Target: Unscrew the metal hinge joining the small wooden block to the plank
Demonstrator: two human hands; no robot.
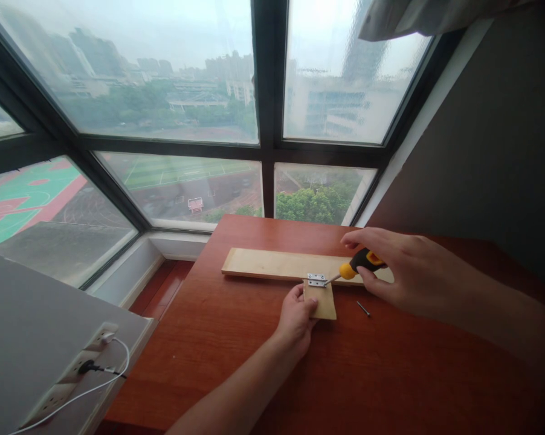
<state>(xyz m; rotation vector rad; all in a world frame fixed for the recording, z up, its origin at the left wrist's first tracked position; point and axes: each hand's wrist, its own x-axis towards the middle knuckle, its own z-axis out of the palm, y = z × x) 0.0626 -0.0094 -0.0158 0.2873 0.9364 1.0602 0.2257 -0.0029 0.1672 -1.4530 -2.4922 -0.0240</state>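
Observation:
My right hand [408, 269] is closed round the yellow and black handle of a screwdriver [361, 263], whose metal tip points down-left onto a small silver hinge [316, 280]. The hinge sits where a long pale wooden board [272, 264] meets a small wooden block [323, 302]. My left hand [295, 317] presses against the left side of the small block, thumb on its top, holding it on the table. A loose dark screw [363, 309] lies on the table just right of the block.
The red-brown wooden table [236, 356] stands against a large window [173, 90] with dark frames. At the lower left, a power strip [75, 371] with a black plug and a white cable lies on a grey ledge. A grey wall [490, 151] rises on the right.

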